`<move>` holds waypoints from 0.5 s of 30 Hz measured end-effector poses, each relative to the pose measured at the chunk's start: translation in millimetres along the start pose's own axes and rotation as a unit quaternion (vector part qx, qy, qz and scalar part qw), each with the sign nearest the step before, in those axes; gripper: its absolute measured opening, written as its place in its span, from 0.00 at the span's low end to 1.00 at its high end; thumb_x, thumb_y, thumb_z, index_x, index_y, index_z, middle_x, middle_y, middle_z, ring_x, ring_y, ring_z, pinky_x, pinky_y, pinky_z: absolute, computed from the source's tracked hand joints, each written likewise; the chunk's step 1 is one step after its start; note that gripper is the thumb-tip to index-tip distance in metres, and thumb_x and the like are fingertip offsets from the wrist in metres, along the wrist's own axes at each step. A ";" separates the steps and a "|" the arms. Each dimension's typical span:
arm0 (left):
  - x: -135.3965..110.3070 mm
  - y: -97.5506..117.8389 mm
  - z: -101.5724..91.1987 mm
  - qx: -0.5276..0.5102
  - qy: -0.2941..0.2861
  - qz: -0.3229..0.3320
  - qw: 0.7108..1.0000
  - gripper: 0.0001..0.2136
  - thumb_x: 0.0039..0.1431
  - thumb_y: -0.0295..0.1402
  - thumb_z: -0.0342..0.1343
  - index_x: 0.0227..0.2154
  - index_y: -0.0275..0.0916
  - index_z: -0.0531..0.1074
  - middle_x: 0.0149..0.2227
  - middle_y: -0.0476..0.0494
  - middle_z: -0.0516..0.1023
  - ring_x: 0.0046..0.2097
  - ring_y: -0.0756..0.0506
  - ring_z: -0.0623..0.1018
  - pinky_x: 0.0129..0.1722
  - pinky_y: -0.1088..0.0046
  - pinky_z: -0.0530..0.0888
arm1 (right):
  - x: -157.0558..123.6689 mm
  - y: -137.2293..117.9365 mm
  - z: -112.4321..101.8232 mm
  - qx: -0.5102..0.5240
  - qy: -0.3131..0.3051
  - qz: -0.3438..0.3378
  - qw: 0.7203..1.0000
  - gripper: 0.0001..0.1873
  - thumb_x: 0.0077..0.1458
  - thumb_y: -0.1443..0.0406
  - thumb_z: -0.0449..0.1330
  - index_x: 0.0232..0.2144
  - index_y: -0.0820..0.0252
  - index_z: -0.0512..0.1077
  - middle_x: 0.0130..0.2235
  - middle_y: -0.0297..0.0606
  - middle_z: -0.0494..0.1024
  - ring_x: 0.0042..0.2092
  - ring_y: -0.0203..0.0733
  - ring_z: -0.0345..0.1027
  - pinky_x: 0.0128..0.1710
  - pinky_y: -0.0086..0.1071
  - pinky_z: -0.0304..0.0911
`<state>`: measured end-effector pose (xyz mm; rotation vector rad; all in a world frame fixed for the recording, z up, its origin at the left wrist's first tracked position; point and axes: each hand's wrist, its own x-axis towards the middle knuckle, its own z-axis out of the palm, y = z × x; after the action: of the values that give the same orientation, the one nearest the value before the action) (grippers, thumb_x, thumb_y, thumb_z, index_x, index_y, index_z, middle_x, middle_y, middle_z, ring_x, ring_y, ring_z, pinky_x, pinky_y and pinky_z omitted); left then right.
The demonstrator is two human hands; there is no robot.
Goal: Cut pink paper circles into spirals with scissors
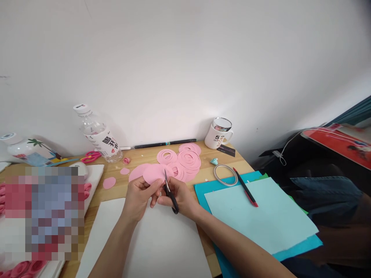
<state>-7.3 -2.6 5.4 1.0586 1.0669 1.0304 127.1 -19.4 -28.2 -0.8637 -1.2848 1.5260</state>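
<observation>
A plain white wall [185, 69] stands behind the wooden table [145, 156] we look down on. At the far left we see a white bottle with a palm tree picture [31, 148]. In front of it, a blurry patch of squares hides some things, but rolled pink paper flowers [26, 268] peek out below it. Next come pink-handled scissors [91, 156] and a clear plastic water bottle [98, 133] near the wall. Little pink paper scraps [109, 182] and a tiny pink paper roll [126, 160] lie in front of the bottle.

In the middle, above a big white sheet [165, 243], the left hand [140, 195] pinches a pink paper circle [153, 174]. The right hand [178, 195] grips black-handled scissors [173, 200], with the blades at the circle's right side. We can't tell if the blades touch it.

Just behind, pink spiral-cut circles [188, 160] lie in a heap. Farther right we find a roll of tape [216, 177], a white mug [216, 137] by a dark card [226, 150], and a black-and-red pen [246, 189] on light blue paper [266, 216].
</observation>
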 end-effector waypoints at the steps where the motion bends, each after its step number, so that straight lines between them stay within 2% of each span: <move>1: -0.1 0.7 -0.1 0.003 0.000 -0.003 1.000 0.11 0.43 0.35 0.60 0.16 0.35 0.68 0.13 0.53 0.67 0.11 0.56 0.62 0.10 0.80 0.57 | 0.1 0.7 -1.1 -0.002 0.005 -0.002 1.000 0.26 0.33 0.55 0.70 0.30 0.60 0.62 0.22 0.27 0.62 0.23 0.30 0.53 0.23 0.26 0.51; 10: -0.9 2.5 -2.5 -0.004 0.006 -0.005 1.000 0.09 0.43 0.35 0.61 0.17 0.34 0.69 0.13 0.53 0.67 0.11 0.57 0.61 0.10 0.80 0.57 | 0.1 0.9 -1.9 0.011 -0.007 0.008 1.000 0.25 0.33 0.57 0.70 0.29 0.60 0.62 0.20 0.24 0.59 0.21 0.28 0.48 0.20 0.24 0.44; 15: -0.5 1.3 -5.0 0.006 -0.004 0.005 1.000 0.11 0.44 0.35 0.60 0.16 0.35 0.68 0.14 0.53 0.67 0.12 0.57 0.61 0.11 0.80 0.57 | -0.4 0.9 -1.2 0.007 -0.008 0.022 1.000 0.25 0.33 0.55 0.69 0.27 0.61 0.62 0.18 0.24 0.60 0.20 0.28 0.49 0.19 0.24 0.45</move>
<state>-12.5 -2.1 5.9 1.0781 1.0637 1.0282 128.2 -19.4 -29.3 -0.8781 -1.2716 1.5775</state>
